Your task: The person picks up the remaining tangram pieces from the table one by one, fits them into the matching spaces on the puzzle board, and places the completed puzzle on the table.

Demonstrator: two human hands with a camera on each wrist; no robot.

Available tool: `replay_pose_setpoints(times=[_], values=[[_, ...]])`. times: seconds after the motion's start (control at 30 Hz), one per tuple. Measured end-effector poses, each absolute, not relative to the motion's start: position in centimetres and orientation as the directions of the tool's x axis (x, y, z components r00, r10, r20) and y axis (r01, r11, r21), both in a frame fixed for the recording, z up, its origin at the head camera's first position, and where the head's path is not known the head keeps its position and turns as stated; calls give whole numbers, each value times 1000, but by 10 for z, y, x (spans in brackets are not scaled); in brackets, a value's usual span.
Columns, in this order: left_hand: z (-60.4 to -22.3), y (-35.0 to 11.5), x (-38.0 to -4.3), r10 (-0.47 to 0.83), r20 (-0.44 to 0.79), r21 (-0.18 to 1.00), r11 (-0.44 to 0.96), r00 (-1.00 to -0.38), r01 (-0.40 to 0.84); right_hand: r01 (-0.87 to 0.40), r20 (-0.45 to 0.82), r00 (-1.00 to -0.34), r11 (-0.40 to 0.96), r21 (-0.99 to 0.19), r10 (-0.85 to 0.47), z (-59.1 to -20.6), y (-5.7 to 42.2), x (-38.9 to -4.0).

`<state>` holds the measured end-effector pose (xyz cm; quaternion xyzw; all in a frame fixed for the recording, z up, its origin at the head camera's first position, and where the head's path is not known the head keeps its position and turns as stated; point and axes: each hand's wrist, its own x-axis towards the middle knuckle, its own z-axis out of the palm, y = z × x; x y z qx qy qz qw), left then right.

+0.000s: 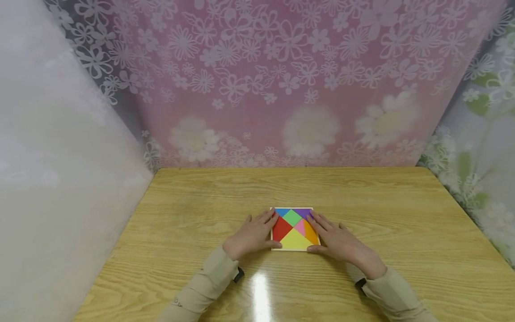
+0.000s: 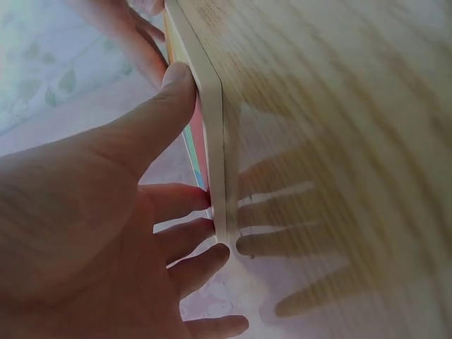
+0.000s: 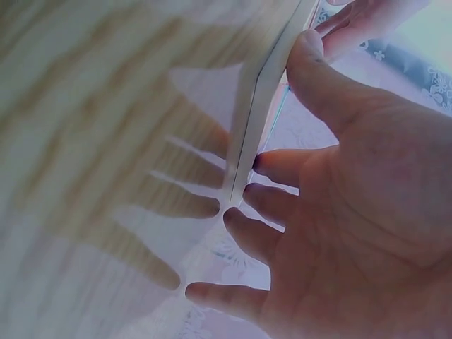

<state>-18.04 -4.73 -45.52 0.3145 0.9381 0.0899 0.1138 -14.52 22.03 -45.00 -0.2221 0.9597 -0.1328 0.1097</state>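
Note:
A tangram puzzle (image 1: 293, 228) lies flat on the wooden table, its coloured pieces filling a pale shallow frame (image 1: 291, 208). Blue, green, purple, red, pink, orange and yellow pieces show. My left hand (image 1: 253, 235) rests along the puzzle's left side, fingers extended over the edge and thumb at the near corner. On the opposite side, my right hand (image 1: 335, 239) lies the same way, fingertips over the purple and orange pieces. In the left wrist view, the left thumb (image 2: 176, 78) touches the frame's edge. The right thumb (image 3: 307, 46) touches it in the right wrist view.
The wooden table (image 1: 201, 201) spreads around the puzzle, with a bright light reflection near its front. A pink flowered curtain (image 1: 261, 89) hangs behind the table. Pale cloth (image 1: 72, 156) covers the left side, and flowered cloth (image 1: 479, 147) the right.

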Motion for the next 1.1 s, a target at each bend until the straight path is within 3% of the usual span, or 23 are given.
replay_pose_setpoints(times=[1.1], values=[[-454, -73, -152, 622, -114, 292, 766, -774, 573, -467, -72, -870, 862, -200, -488, -448, 200, -121]])
